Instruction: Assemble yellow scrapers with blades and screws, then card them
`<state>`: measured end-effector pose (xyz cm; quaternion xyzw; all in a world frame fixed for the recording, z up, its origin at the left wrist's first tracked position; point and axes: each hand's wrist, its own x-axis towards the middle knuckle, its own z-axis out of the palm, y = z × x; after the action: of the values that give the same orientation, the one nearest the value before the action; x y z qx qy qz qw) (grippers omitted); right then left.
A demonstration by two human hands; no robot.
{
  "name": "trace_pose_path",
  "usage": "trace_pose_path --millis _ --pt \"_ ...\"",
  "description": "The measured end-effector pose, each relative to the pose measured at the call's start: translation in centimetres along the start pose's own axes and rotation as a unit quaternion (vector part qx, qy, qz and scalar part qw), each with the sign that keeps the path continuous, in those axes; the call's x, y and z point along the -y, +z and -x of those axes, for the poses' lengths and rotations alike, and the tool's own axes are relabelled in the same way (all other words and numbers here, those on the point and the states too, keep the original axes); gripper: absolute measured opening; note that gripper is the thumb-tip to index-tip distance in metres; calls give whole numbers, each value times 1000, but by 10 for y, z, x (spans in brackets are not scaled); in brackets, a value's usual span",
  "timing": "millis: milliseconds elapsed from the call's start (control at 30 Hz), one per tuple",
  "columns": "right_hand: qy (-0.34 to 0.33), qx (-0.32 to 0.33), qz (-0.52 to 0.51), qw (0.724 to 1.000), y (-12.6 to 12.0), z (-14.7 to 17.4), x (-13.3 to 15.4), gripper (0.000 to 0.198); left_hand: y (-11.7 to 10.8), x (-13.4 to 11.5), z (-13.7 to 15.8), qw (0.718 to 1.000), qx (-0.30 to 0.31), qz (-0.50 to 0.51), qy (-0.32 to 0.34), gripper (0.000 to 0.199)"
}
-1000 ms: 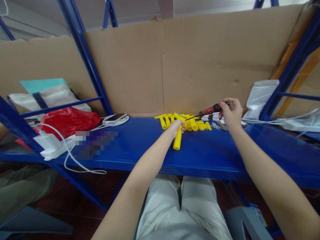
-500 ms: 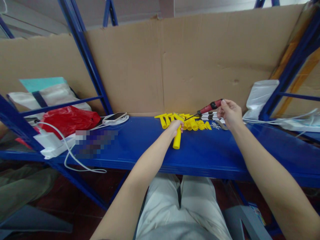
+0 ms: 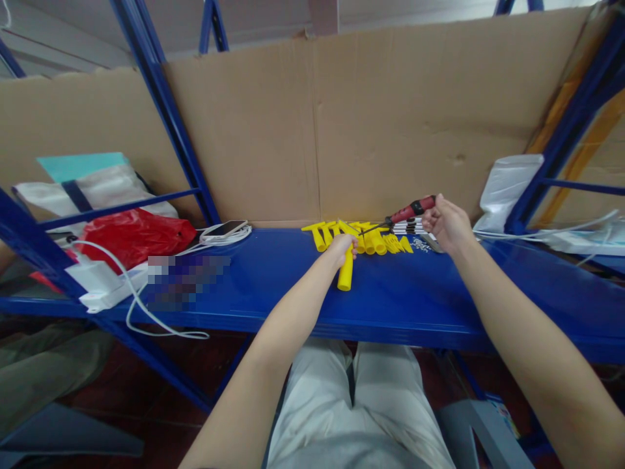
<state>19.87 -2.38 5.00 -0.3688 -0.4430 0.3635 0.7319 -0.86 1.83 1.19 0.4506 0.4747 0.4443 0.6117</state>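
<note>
My left hand is closed round a yellow plastic tube-shaped handle, whose open round end points toward me. In my right hand, the fingertips pinch the butt end of a red and black screwdriver. Its thin shaft slants down to the left, and the tip reaches the top of my left hand; whether it touches a screw there I cannot tell. Just behind lie several yellow T-shaped handles, small yellow pieces and a scatter of tiny screws. White rods with black bands rest behind the screwdriver.
The blue shelf table backs onto a cardboard wall. On the left are a phone on a coiled white cable, a red plastic bag and a power strip. A white pouch leans by the right post.
Both hands stay in nearly the same place. The right fingers have shifted slightly at the screwdriver's end; the yellow handle has barely moved.
</note>
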Motion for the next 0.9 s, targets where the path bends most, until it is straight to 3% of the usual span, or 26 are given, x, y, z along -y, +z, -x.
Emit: trace_pose_path --millis 167,500,900 --pt "-6 26 21 999 -2 0 -1 30 0 0 1 1000 -3 0 8 18" --pt "-14 -60 26 998 -4 -5 -9 36 1 -1 4 1000 -1 -1 22 22" --pt "42 43 -6 998 -6 -3 -4 35 1 -2 6 1000 -14 2 19 21"
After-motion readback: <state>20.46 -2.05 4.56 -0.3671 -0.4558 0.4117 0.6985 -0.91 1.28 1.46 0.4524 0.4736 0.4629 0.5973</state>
